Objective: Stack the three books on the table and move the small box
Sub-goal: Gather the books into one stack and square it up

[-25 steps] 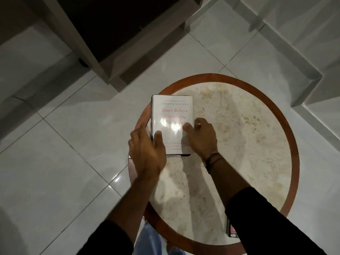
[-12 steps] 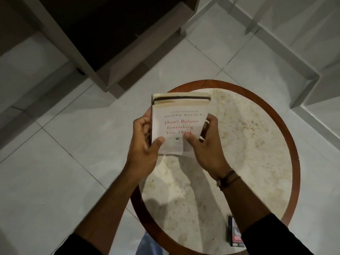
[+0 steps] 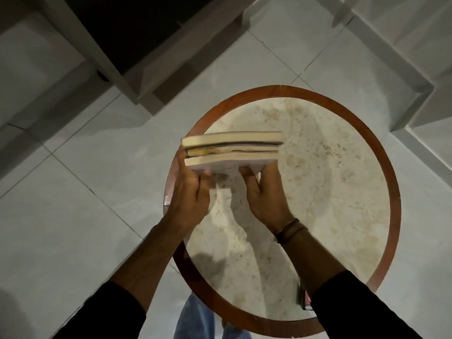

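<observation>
A stack of three books (image 3: 232, 150) is held in the air above the round table (image 3: 342, 167), tipped up so that their page edges face me. My left hand (image 3: 190, 194) grips the stack's left end and my right hand (image 3: 264, 194) grips its right end, thumbs on the near cover. A small dark box (image 3: 304, 299) lies near the table's front right rim, half hidden by my right sleeve.
The table has a marble top and a brown wooden rim (image 3: 391, 182). A pale cabinet with a dark opening (image 3: 137, 35) stands at the back left on the tiled floor. White steps or ledges (image 3: 415, 77) rise at the back right.
Both hands have lifted the stack off the table's left side and tilted it up, so the white front cover has turned away and the page edges now show.
</observation>
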Demonstrator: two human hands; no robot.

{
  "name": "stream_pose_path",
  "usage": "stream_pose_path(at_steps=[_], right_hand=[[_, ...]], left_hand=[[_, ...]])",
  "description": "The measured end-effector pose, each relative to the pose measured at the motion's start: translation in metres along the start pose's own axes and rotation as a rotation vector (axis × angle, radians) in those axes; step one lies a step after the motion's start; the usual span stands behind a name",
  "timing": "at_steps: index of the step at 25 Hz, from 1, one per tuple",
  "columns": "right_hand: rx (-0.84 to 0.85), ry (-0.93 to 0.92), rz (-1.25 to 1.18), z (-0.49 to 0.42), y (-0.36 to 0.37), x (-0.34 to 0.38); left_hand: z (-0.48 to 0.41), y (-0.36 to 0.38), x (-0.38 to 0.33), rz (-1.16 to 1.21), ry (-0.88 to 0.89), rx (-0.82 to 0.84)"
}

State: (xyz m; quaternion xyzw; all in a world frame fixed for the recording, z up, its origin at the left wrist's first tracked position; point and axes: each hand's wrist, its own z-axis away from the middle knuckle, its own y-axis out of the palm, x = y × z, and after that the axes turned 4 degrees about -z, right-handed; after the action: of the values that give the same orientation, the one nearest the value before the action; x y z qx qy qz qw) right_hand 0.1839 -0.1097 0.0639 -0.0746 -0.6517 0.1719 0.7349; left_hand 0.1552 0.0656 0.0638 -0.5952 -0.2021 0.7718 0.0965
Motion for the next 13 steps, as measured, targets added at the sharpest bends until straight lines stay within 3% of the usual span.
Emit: stream_pose_path(at_steps=[6,9,13], right_hand=[[-0.024,0.092,-0.039,0.006,-0.026,0.006],[-0.052,0.263,-0.070,0.036,-0.086,-0.006],[-0.158,0.492,-0.059,0.085,-0.175,-0.032]], left_hand=[[0.003,0.006,-0.029,-0.064,0.053,0.012],[0.023,0.042,-0.058,0.017,-0.067,0.215],[0.044,0.128,-0.094,-0.136,-0.188,0.387]])
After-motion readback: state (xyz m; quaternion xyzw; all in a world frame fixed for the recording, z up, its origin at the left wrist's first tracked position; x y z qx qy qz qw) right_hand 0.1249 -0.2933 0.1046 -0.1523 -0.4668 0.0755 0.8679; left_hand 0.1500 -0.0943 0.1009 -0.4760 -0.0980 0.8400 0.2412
